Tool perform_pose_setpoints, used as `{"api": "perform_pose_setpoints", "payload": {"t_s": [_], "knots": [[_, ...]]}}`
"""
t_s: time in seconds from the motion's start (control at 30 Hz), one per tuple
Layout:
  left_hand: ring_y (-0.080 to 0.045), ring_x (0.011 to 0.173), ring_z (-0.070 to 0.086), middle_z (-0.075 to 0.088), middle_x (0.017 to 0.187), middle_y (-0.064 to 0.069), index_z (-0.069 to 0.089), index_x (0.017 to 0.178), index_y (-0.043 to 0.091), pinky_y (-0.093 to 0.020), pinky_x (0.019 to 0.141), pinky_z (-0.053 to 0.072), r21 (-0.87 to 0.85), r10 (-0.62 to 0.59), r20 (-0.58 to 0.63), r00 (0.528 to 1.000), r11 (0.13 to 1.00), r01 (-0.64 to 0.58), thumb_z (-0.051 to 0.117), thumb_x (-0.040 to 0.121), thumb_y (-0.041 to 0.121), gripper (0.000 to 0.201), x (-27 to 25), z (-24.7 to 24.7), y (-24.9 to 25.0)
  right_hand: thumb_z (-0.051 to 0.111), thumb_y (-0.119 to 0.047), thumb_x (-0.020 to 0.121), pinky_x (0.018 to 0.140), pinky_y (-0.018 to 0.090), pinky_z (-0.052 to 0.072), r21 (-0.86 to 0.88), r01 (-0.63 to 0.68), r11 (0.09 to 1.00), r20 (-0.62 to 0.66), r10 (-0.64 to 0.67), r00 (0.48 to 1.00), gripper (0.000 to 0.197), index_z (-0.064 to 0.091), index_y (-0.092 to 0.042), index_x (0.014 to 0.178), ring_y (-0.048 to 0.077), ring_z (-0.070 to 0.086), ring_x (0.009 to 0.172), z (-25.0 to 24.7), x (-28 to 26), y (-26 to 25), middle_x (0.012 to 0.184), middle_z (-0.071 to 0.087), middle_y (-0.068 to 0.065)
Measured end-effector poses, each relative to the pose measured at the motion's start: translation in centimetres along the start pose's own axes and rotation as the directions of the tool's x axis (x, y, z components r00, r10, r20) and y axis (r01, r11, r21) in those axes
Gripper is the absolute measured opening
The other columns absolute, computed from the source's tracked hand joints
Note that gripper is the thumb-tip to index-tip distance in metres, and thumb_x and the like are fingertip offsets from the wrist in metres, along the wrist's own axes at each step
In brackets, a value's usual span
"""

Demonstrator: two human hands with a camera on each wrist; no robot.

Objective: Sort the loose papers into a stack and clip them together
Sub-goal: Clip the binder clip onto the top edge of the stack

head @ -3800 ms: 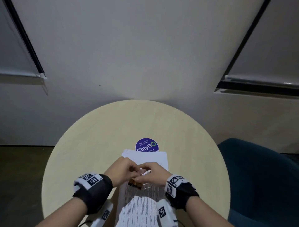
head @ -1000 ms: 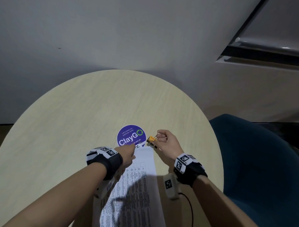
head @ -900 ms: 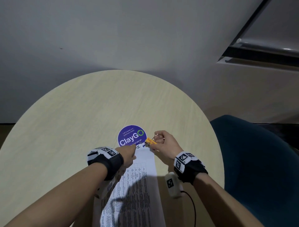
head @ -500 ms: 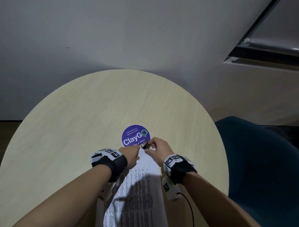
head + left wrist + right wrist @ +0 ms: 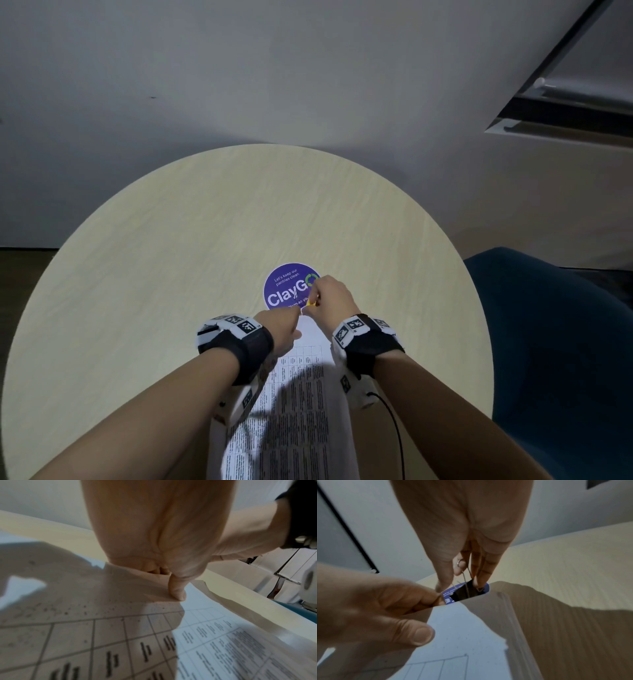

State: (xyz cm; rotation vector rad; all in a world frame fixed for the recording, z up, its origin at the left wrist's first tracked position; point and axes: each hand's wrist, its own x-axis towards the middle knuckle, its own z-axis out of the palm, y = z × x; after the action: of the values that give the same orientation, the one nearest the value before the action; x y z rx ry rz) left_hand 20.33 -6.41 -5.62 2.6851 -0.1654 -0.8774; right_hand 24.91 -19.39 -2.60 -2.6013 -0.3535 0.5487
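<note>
A stack of printed papers point(image 5: 303, 394) lies on the round table, with its far edge at the purple sticker. My left hand point(image 5: 291, 317) pinches that far edge near its left corner; in the left wrist view its thumb point(image 5: 177, 592) presses on the top sheet point(image 5: 214, 635). My right hand point(image 5: 317, 301) pinches the wire handles of a small binder clip point(image 5: 311, 302). In the right wrist view the clip's dark body point(image 5: 464, 593) sits at the far edge of the stack point(image 5: 465, 626), just right of the left hand's fingertips point(image 5: 436, 599). Whether its jaws grip the sheets is hidden.
The pale wooden table point(image 5: 171, 274) carries a round purple ClayGO sticker point(image 5: 286, 287) just beyond the papers. A dark blue chair point(image 5: 548, 342) stands close on the right. A thin black cable point(image 5: 394, 421) hangs from my right wrist. A grey wall rises behind the table.
My right hand has carried the clip leftward from beside the stack's right corner to its far edge, meeting the left hand. The left hand keeps its hold on the papers.
</note>
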Motion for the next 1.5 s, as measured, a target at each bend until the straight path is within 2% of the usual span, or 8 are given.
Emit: {"api": "perform_pose_setpoints", "payload": {"t_s": [0.17, 0.33, 0.63, 0.77, 0.9, 1.0, 1.2, 1.5], "knots": [[-0.025, 0.086, 0.059, 0.061, 0.096, -0.004, 0.040, 0.113, 0.013, -0.032, 0.068, 0.041, -0.039, -0.014, -0.021, 1.000, 0.999, 0.013, 0.052, 0.093, 0.030, 0.029, 0.0, 0.2, -0.2, 0.077, -0.015, 0.065, 0.059, 0.039, 0.050, 0.250, -0.115, 0.961, -0.114, 0.147, 0.983, 0.029, 0.050, -0.007, 0.058, 0.028, 0.055, 0.062, -0.4, -0.2, 1.0, 0.068, 0.061, 0.014], [-0.026, 0.070, 0.056, 0.058, 0.079, -0.003, 0.016, 0.137, 0.020, -0.032, 0.064, 0.042, -0.229, -0.066, -0.048, 0.997, 0.972, 0.053, 0.063, 0.086, 0.026, 0.070, 0.0, -0.1, -0.3, 0.068, 0.006, 0.072, 0.058, 0.006, 0.043, 0.325, -0.145, 0.934, -0.071, 0.176, 0.982, 0.032, 0.067, -0.009, 0.101, 0.009, 0.054, 0.064, -0.2, 0.0, 2.7, 0.081, 0.061, 0.003], [-0.030, 0.091, 0.062, 0.066, 0.104, -0.009, 0.018, 0.145, 0.027, -0.036, 0.076, 0.048, -0.203, -0.014, -0.036, 0.999, 0.979, 0.006, 0.063, 0.087, 0.027, 0.073, 0.3, 0.0, -0.7, 0.074, -0.014, 0.076, 0.093, 0.033, 0.048, -0.075, 0.055, 0.996, -0.089, -0.061, 0.994, 0.063, 0.047, -0.024, 0.132, 0.019, 0.046, 0.119, 0.6, 0.2, 3.0, 0.131, 0.042, 0.001], [-0.029, 0.082, 0.060, 0.065, 0.097, -0.009, 0.021, 0.141, 0.022, -0.036, 0.073, 0.047, -0.223, -0.020, -0.041, 0.999, 0.975, 0.011, 0.062, 0.087, 0.028, 0.069, 0.3, 0.1, -0.8, 0.061, -0.023, 0.089, 0.086, 0.035, 0.047, -0.187, 0.202, 0.961, 0.055, -0.195, 0.979, 0.022, 0.067, -0.018, 0.110, 0.023, 0.055, 0.110, 0.4, 1.0, 1.9, 0.115, 0.063, 0.003], [-0.034, 0.072, 0.063, 0.062, 0.078, -0.013, 0.015, 0.133, 0.021, -0.040, 0.064, 0.049, -0.312, -0.054, -0.078, 0.995, 0.950, 0.027, 0.067, 0.083, 0.025, 0.073, 0.3, 0.3, -1.0, 0.056, -0.022, 0.090, 0.068, 0.033, 0.050, 0.146, 0.039, 0.989, -0.135, -0.019, 0.991, 0.018, 0.071, -0.014, 0.084, 0.025, 0.061, 0.073, 0.1, 1.7, 1.9, 0.077, 0.070, 0.007], [-0.031, 0.068, 0.061, 0.061, 0.075, -0.009, 0.007, 0.138, 0.031, -0.040, 0.066, 0.051, -0.317, -0.046, -0.077, 0.996, 0.948, 0.019, 0.066, 0.081, 0.026, 0.083, 0.3, 0.4, -1.5, 0.064, -0.015, 0.084, 0.070, 0.035, 0.052, 0.260, 0.051, 0.964, -0.004, -0.052, 0.999, 0.007, 0.070, -0.014, 0.084, 0.024, 0.064, 0.072, -0.6, 1.5, 1.7, 0.074, 0.071, 0.008], [-0.024, 0.094, 0.060, 0.063, 0.090, 0.006, 0.051, 0.124, 0.030, -0.033, 0.079, 0.047, -0.377, 0.010, -0.070, 0.998, 0.926, -0.035, 0.058, 0.090, 0.035, 0.035, 0.8, 0.1, -1.7, 0.073, -0.020, 0.079, 0.068, 0.036, 0.050, 0.273, 0.093, 0.958, 0.066, -0.115, 0.991, 0.013, 0.062, -0.013, 0.078, 0.015, 0.054, 0.062, -0.4, 0.6, 1.0, 0.066, 0.061, 0.003], [-0.021, 0.094, 0.060, 0.066, 0.103, 0.002, 0.057, 0.123, 0.030, -0.028, 0.074, 0.042, -0.412, -0.023, -0.149, 0.989, 0.910, -0.040, 0.054, 0.093, 0.039, 0.032, 0.7, 0.1, -1.7, 0.084, -0.027, 0.065, 0.088, 0.029, 0.050, 0.127, 0.168, 0.978, 0.117, -0.183, 0.976, 0.065, 0.051, -0.021, 0.121, 0.010, 0.058, 0.100, -0.5, -1.0, 1.3, 0.112, 0.063, -0.006]]}}
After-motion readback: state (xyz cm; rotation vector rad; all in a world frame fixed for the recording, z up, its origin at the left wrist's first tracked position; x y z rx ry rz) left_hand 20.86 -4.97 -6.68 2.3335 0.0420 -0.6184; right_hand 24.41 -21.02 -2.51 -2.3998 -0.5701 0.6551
